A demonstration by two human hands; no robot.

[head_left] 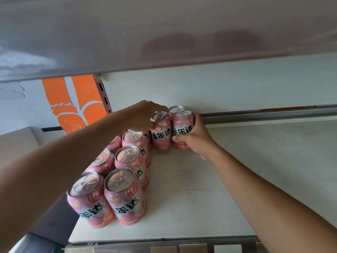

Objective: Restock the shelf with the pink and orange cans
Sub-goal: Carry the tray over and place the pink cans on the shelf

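Far back on the white shelf (237,161), beside rows of pink cans (127,161), the right hand (195,139) wraps around one upright can (182,125). The left hand (145,114) curls over the neighbouring can (161,136); the two cans touch.

upper board: grey underside (164,33) fills the top of the view, glossy, with faint reddish patches reflected in it
back panel: pale, plain wall (218,84) beneath the upper board
metal rail: grey bar (264,114) running along the foot of the back panel, out to the right edge
slotted upright: narrow post (103,92) with a row of slots, at the back panel's left end
orange sign: orange and white graphic (85,95) just left of the slotted upright
beige surface: at far left (16,141), below the orange sign
label holders: row of pale tabs (193,248) along the bottom edge
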